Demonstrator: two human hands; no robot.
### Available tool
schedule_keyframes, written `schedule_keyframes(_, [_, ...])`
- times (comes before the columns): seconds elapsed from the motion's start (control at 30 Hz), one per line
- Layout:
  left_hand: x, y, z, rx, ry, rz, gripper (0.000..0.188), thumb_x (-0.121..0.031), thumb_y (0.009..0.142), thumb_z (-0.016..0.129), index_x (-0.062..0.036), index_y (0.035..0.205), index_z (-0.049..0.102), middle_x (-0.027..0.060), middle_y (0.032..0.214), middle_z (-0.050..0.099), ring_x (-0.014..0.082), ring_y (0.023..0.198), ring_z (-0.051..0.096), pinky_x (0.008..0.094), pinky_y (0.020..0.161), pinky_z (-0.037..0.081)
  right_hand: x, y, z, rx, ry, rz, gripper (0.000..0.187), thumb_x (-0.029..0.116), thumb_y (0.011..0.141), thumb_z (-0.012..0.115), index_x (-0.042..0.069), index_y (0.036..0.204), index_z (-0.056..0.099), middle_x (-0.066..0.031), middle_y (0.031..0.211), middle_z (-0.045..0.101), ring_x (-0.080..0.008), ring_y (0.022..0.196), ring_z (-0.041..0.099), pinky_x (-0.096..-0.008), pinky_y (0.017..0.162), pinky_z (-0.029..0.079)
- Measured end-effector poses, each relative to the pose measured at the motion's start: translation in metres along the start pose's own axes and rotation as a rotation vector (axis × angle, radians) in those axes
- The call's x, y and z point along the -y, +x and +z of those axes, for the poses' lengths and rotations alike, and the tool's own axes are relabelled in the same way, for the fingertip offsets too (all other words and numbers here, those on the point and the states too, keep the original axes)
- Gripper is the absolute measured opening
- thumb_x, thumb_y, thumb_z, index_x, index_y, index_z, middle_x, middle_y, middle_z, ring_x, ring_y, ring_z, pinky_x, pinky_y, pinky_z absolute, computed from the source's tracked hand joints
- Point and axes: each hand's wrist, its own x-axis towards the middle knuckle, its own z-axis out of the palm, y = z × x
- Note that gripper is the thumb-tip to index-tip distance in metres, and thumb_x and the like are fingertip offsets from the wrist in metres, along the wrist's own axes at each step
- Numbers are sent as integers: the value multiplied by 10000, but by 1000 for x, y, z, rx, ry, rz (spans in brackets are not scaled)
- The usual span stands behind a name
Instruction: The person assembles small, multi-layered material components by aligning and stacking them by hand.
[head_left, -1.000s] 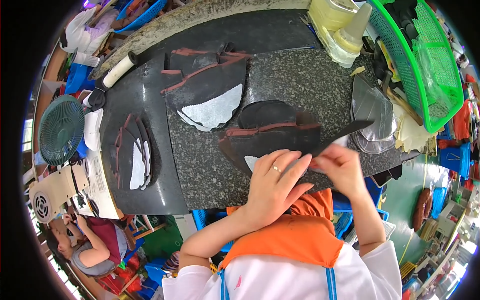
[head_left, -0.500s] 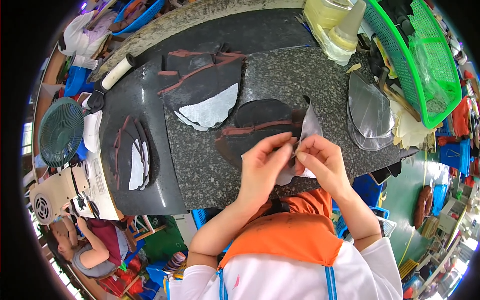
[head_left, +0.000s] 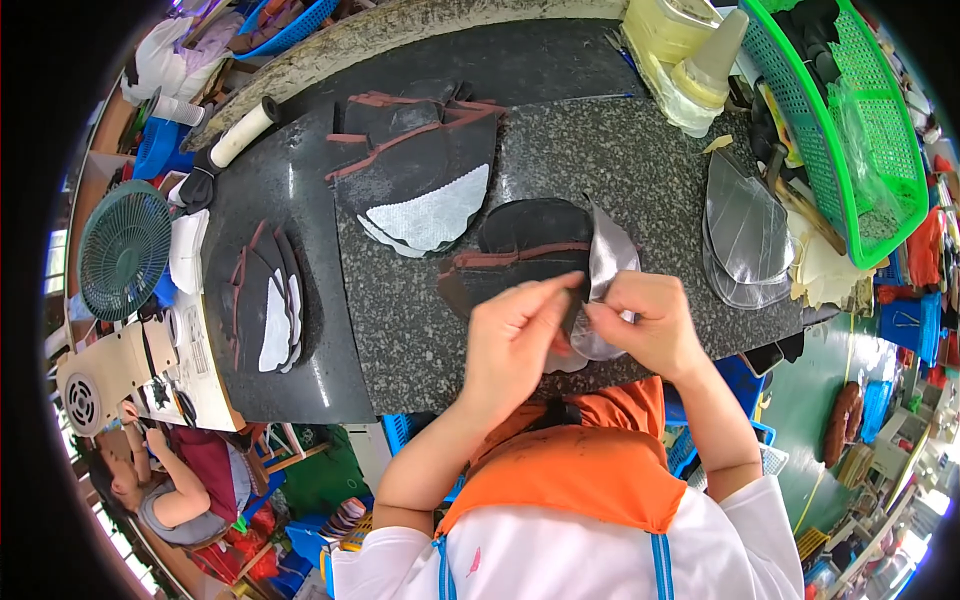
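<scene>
On the speckled stone slab in front of me lies a black curved piece (head_left: 530, 228) with a reddish-brown strip across it, apparently a shoe upper part. My left hand (head_left: 515, 335) is closed in a pinch at this piece's right edge, over its lower part. A shiny silver-grey sheet piece (head_left: 608, 250) stands curled up along that same edge. My right hand (head_left: 650, 320) pinches the silver-grey piece near its lower middle. The fingertips of both hands are a short way apart. The fingers hide part of where the two pieces meet.
A stack of black-and-white pieces (head_left: 425, 210) lies at the upper left of the slab (head_left: 400, 350), a smaller stack (head_left: 270, 310) further left. At right lie grey rounded pieces (head_left: 745, 235) beside a green basket (head_left: 870, 200). A thread cone (head_left: 715, 60) stands behind. A person (head_left: 180, 490) sits lower left.
The silver-grey piece now shows more of its face and curls over the black piece's edge. My hands have moved slightly apart.
</scene>
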Motion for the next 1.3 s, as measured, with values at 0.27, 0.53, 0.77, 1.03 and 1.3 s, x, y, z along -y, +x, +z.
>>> schedule_keyframes(0.27, [-19, 27, 0, -230, 221, 322, 111, -3, 892, 529, 7, 889, 639, 83, 774, 566, 153, 712, 536, 269, 653, 424, 19, -10, 34, -212, -394, -427, 207, 20, 693, 740, 66, 726, 541, -82, 711, 569, -250, 569, 585, -332, 508, 485])
schedule_keyframes(0.53, [-32, 25, 39, -319, 197, 427, 123, -50, 927, 595, 11, 997, 675, 83, 878, 699, 75, 799, 616, 233, 708, 491, 35, 18, 38, -614, 17, -33, 354, 10, 947, 505, 0, 1297, 453, -88, 913, 651, -78, 730, 605, -229, 642, 490])
schedule_keyframes(0.77, [-7, 55, -25, -366, 53, 204, 164, -88, 945, 599, 44, 992, 684, 29, 885, 680, 53, 783, 576, 197, 741, 456, -27, -67, -67, -396, -779, 171, 220, 53, 935, 538, 69, 1144, 605, -143, 954, 676, -279, 641, 662, -353, 634, 519])
schedule_keyframes(1.03, [-21, 44, -14, -135, -147, 77, 173, -92, 939, 608, 54, 993, 684, 7, 858, 669, 29, 744, 553, 178, 660, 442, 24, -16, -38, -335, -779, -268, 396, 89, 696, 755, 86, 1081, 665, -102, 1105, 591, -299, 990, 555, -400, 843, 444])
schedule_keyframes(1.3, [-26, 38, -19, -152, -159, 58, 167, -96, 929, 627, 49, 990, 683, 37, 876, 684, 51, 767, 595, 189, 689, 474, -14, 57, -31, -381, -719, -596, 164, 78, 687, 721, 129, 842, 711, 3, 874, 612, -229, 875, 562, -378, 778, 414])
